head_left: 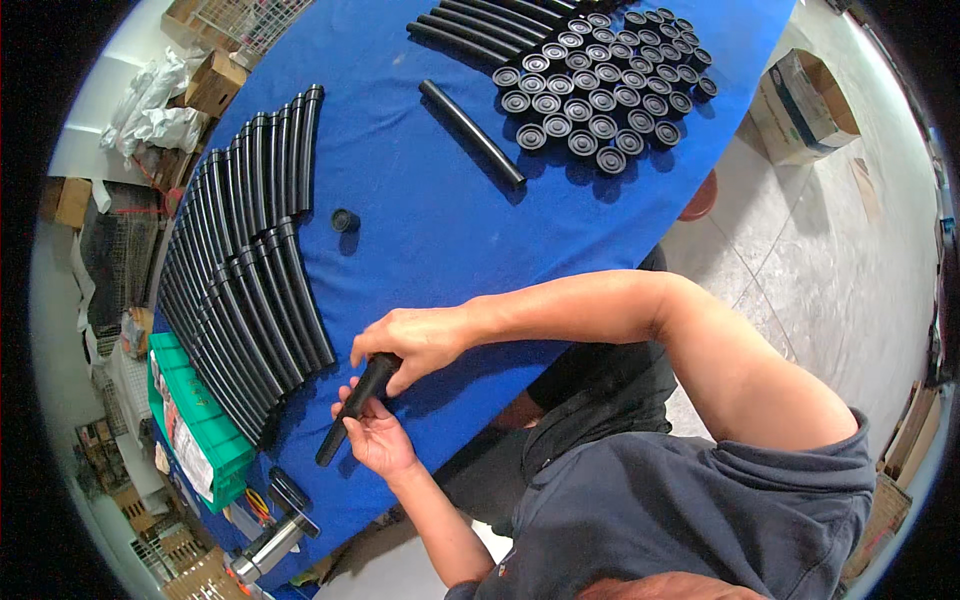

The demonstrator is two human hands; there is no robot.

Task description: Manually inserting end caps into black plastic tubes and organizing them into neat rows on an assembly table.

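A short black plastic tube [345, 428] slants over the near edge of the blue-covered table. My left hand [380, 440] grips it around the middle, palm turned up. At its upper end, a wider black part like a cap [378, 372] sits under my right hand [420, 345], whose thumb and fingers close around it. Whether that cap is fully seated cannot be seen. A loose black cap [344, 220] lies farther off on the cloth. Beyond it rests a single black tube [472, 133] without a visible cap. To the left, capped black tubes [260, 240] lie side by side in overlapping rows.
Many round black caps [602, 100] stand grouped at the far right, beside more tubes [480, 30]. A green crate [215, 440] with papers and a metal-and-black tool [275, 545] sit at the left edge. An open cardboard box [800, 110] stands on the floor.
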